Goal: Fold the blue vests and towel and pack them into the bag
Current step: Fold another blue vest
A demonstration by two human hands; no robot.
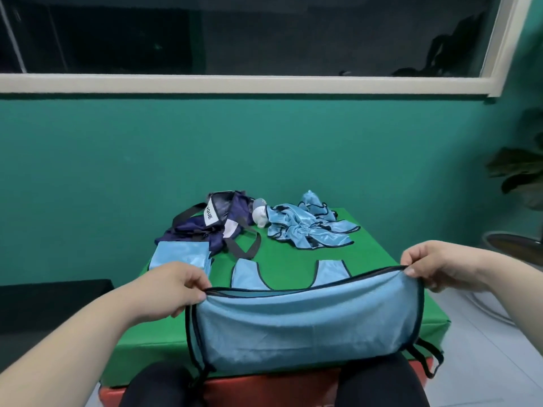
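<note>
Both left hand (176,284) and right hand (435,264) pinch the shiny black-trimmed vest (305,324).

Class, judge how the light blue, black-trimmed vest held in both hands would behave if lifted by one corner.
Probably floppy: the light blue black-trimmed vest sags between the left hand and right hand and drapes off the green table. Likely light: fingertip pinches hold it up.
</note>
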